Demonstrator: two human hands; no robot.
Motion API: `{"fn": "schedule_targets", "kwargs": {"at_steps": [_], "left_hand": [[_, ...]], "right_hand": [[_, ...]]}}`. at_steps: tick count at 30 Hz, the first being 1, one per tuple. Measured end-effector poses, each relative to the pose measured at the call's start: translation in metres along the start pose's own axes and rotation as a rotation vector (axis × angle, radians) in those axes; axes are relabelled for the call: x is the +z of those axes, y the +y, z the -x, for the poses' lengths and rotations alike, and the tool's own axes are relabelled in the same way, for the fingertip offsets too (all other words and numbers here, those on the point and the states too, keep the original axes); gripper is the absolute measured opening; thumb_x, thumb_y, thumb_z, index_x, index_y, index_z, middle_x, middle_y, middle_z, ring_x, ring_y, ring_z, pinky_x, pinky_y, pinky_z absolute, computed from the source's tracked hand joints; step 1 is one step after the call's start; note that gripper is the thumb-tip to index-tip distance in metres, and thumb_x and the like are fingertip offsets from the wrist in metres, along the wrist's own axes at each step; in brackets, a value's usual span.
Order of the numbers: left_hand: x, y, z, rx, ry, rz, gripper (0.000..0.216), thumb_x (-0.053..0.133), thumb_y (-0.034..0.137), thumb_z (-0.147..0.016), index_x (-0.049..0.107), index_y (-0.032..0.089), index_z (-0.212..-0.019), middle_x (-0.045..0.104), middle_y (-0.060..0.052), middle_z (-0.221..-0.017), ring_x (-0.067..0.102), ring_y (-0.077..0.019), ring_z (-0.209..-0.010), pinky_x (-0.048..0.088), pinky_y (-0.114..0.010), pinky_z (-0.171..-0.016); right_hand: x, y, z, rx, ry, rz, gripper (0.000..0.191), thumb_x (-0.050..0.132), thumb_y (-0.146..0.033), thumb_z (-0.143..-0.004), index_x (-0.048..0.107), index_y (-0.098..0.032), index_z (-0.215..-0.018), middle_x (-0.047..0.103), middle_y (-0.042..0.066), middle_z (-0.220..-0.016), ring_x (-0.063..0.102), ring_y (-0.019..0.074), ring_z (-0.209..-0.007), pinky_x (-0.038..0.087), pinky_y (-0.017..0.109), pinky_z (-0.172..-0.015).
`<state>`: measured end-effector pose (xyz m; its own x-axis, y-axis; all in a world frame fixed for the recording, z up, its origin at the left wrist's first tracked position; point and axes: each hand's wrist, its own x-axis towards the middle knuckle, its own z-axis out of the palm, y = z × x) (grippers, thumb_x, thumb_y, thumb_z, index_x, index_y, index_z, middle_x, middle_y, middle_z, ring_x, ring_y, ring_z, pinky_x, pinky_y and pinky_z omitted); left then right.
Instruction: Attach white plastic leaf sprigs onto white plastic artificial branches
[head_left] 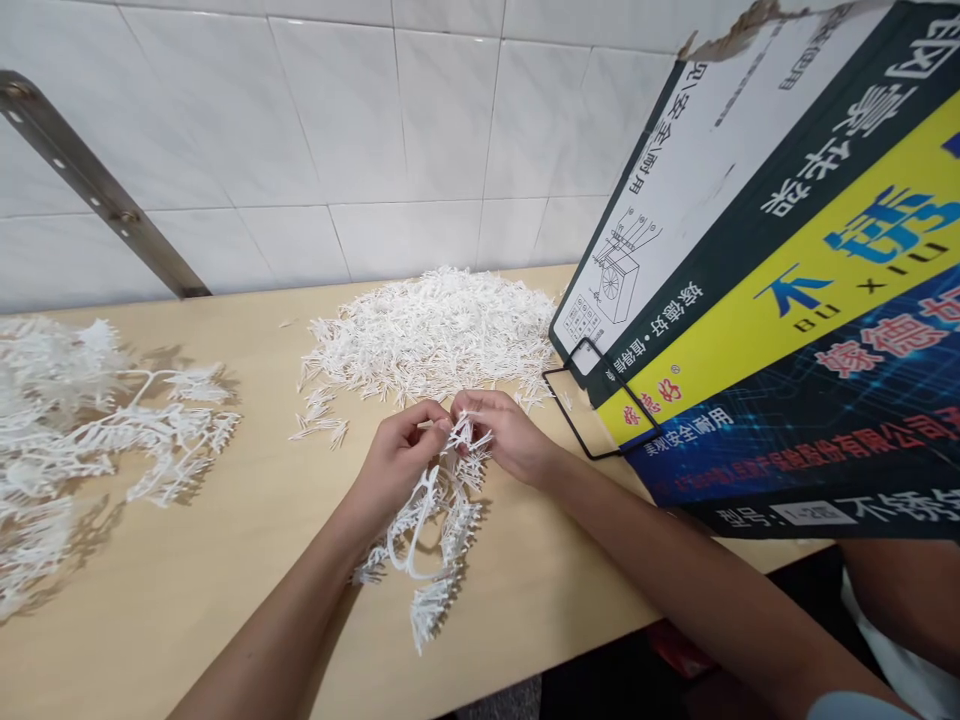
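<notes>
White plastic sprue (439, 520), near bench (247, 520) centre: pinched at its top by left hand (397, 455) and right hand (510, 435); loose pile (435, 335) beyond.

A wall of glossy white tiles (360, 130) is running across the back from 10 to 1 o'clock, catching soft, even light. A grey metal strip (97, 185) is slanting down it at 10 o'clock towards the pale wooden bench (247, 520). At 3 o'clock a printed cardboard box (810, 280) is leaning over the bench, and dim floor (592, 690) is showing at 5 o'clock.
</notes>
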<state>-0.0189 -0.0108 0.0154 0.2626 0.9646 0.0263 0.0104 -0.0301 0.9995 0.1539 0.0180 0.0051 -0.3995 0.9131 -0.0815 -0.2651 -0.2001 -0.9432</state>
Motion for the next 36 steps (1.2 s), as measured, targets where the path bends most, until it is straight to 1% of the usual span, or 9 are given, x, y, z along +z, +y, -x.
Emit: {"fn": "schedule_targets", "kwargs": {"at_steps": [5,9,13,16,22,25,28,31,36], "left_hand": [[0.000,-0.006,-0.002,0.000,0.077,-0.032,0.031,0.066,0.046,-0.095,0.060,0.020,-0.080,0.040,0.005,-0.061,0.032,-0.0092,-0.053,0.025,-0.022,-0.049],[0.001,-0.007,-0.003,0.010,0.093,-0.075,0.030,0.063,0.046,-0.097,0.059,0.020,-0.083,0.035,0.007,-0.060,0.029,-0.0087,-0.052,0.023,-0.021,-0.048],[0.003,-0.003,-0.003,0.000,0.085,-0.114,0.029,0.063,0.044,-0.097,0.058,0.019,-0.083,0.031,0.008,-0.060,0.025,-0.0083,-0.052,0.020,-0.021,-0.047],[0.003,0.001,-0.001,-0.017,0.024,-0.124,0.029,0.061,0.043,-0.097,0.057,0.019,-0.082,0.033,0.007,-0.061,0.026,-0.0085,-0.054,0.020,-0.021,-0.048],[-0.002,0.006,0.001,-0.014,-0.076,-0.060,0.032,0.065,0.042,-0.094,0.055,0.018,-0.076,0.040,0.005,-0.063,0.031,-0.0084,-0.056,0.025,-0.021,-0.051],[-0.004,0.006,0.001,-0.017,-0.077,0.000,0.030,0.067,0.042,-0.093,0.057,0.018,-0.078,0.050,0.004,-0.064,0.037,-0.0087,-0.055,0.029,-0.022,-0.051],[-0.004,0.004,-0.001,-0.048,-0.043,0.056,0.028,0.064,0.044,-0.094,0.057,0.019,-0.083,0.057,0.003,-0.063,0.042,-0.0097,-0.051,0.031,-0.022,-0.049],[-0.002,0.001,-0.002,-0.009,0.046,-0.067,0.028,0.063,0.043,-0.095,0.058,0.019,-0.082,0.046,0.007,-0.058,0.035,-0.0081,-0.048,0.026,-0.020,-0.046],[0.001,-0.006,-0.002,0.136,0.118,-0.312,0.027,0.057,0.040,-0.100,0.062,0.018,-0.086,0.042,0.007,-0.060,0.033,-0.0074,-0.050,0.024,-0.021,-0.047]], "right_hand": [[-0.005,-0.009,-0.001,-0.218,0.123,0.159,0.022,0.070,-0.043,-0.090,0.065,-0.021,-0.088,0.066,0.001,-0.088,0.058,0.0143,-0.073,0.050,0.026,-0.065],[-0.003,-0.015,0.004,-0.320,0.062,0.436,0.023,0.064,-0.042,-0.097,0.073,-0.022,-0.104,0.072,0.004,-0.103,0.064,0.0179,-0.092,0.050,0.029,-0.079],[-0.002,-0.011,0.004,-0.326,0.100,0.573,0.026,0.074,-0.044,-0.090,0.073,-0.018,-0.088,0.071,0.003,-0.084,0.061,0.0170,-0.078,0.046,0.028,-0.070],[-0.005,-0.006,0.001,-0.339,0.112,0.587,0.036,0.070,-0.048,-0.092,0.069,-0.017,-0.075,0.064,0.001,-0.072,0.055,0.0155,-0.070,0.041,0.028,-0.066],[-0.006,0.006,0.001,-0.084,-0.075,0.099,0.047,0.077,-0.059,-0.085,0.065,-0.016,-0.072,0.056,0.000,-0.065,0.052,0.0130,-0.059,0.043,0.026,-0.057],[-0.002,0.006,0.003,-0.006,-0.105,-0.042,0.044,0.078,-0.058,-0.085,0.068,-0.015,-0.083,0.062,0.002,-0.071,0.060,0.0153,-0.059,0.052,0.029,-0.055],[-0.002,0.002,0.003,-0.034,-0.110,0.021,0.043,0.074,-0.059,-0.089,0.070,-0.016,-0.093,0.067,0.003,-0.078,0.066,0.0175,-0.063,0.059,0.032,-0.059],[-0.004,-0.002,0.001,-0.128,-0.064,0.203,0.039,0.073,-0.058,-0.090,0.070,-0.019,-0.095,0.068,0.002,-0.083,0.067,0.0170,-0.071,0.060,0.031,-0.064],[-0.002,0.000,0.001,-0.308,0.151,0.494,0.034,0.080,-0.051,-0.085,0.071,-0.019,-0.082,0.068,0.002,-0.075,0.066,0.0183,-0.073,0.055,0.031,-0.070]]}}
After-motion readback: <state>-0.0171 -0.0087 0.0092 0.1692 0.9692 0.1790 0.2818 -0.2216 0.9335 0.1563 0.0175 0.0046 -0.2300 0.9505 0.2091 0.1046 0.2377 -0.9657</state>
